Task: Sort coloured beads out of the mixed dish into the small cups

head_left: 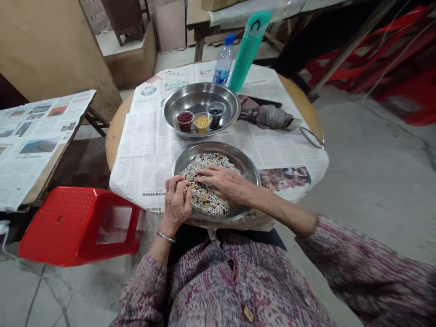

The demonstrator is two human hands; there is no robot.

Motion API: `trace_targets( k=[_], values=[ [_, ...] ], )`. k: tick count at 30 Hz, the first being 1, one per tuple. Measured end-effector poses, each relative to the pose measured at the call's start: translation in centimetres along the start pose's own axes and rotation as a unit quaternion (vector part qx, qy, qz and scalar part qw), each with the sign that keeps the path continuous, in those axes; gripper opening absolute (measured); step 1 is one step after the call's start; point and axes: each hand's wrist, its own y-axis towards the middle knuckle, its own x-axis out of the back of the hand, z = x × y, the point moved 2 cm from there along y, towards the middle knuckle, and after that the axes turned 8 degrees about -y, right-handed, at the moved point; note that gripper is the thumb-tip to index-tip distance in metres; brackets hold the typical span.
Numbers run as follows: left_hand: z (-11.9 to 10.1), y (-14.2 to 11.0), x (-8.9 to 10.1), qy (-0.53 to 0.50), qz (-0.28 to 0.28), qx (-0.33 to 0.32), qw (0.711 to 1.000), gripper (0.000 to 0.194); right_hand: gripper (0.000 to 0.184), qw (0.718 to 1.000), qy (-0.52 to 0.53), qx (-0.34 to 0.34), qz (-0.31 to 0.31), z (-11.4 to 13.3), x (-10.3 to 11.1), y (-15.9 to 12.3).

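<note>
Right hand [223, 182] open on mixed grains [204, 200], left hand [176, 203] clenched

Grains are spread across the steel plate [245, 162]; right hand is laid flat over them toward its middle, left hand is held at its near rim, any pinched grain hidden

A mauve patterned long-sleeved blouse [218, 284] with an oval tan button [248, 313], and a thin silver bangle [166, 236] above the left hand [176, 204]

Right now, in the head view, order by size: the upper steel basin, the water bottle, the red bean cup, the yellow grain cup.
1. Upper steel basin
2. Water bottle
3. Red bean cup and yellow grain cup: they look alike, so I won't rank them.
</note>
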Motion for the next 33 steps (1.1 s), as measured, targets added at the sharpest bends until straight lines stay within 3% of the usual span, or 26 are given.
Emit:
trace_targets(
  k=[6, 9, 12, 17, 19, 22, 25, 29, 33],
  values=[
    [0.0, -0.1, 0.1, -0.01, -0.008, 0.004, 1.0, 0.009, 0.023, 0.993, 0.017, 0.12, -0.004, 2.2, -0.3, 0.2],
    [0.0, -0.1, 0.1, -0.014, -0.007, 0.004, 1.0, 0.008, 0.021, 0.99, 0.002, 0.143, 0.003, 1.8, -0.2, -0.7],
    [0.0, 0.0, 0.0, -0.016, -0.009, 0.001, 1.0, 0.008, 0.015, 0.996, -0.034, 0.085, -0.011, -0.6, -0.2, -1.6],
    [0.1, 0.0, 0.0, -0.016, -0.009, -0.002, 1.0, 0.008, 0.028, 0.99, -0.039, -0.107, -0.087, -4.8, -0.5, -1.4],
    [0.1, 0.0, 0.0, -0.013, -0.01, -0.003, 1.0, 0.009, 0.032, 0.98, -0.048, -0.167, -0.092, -5.2, -0.9, -0.7],
    [0.1, 0.0, 0.0, -0.008, -0.011, -0.007, 1.0, 0.009, 0.029, 0.979, -0.037, -0.195, -0.054, -4.6, -1.4, 0.2],
    [0.0, 0.0, 0.0, -0.008, -0.008, -0.004, 1.0, 0.009, 0.022, 0.986, 0.036, -0.16, 0.003, -3.5, -1.2, -0.2],
    [0.0, 0.0, 0.1, -0.015, -0.007, 0.003, 1.0, 0.009, 0.018, 0.989, 0.135, -0.059, 0.035, -1.6, 0.2, -2.8],
    [0.0, 0.0, 0.0, -0.016, -0.004, 0.007, 1.0, 0.01, 0.017, 0.995, 0.088, -0.02, 0.047, -0.3, 1.4, -5.5]
  ],
)
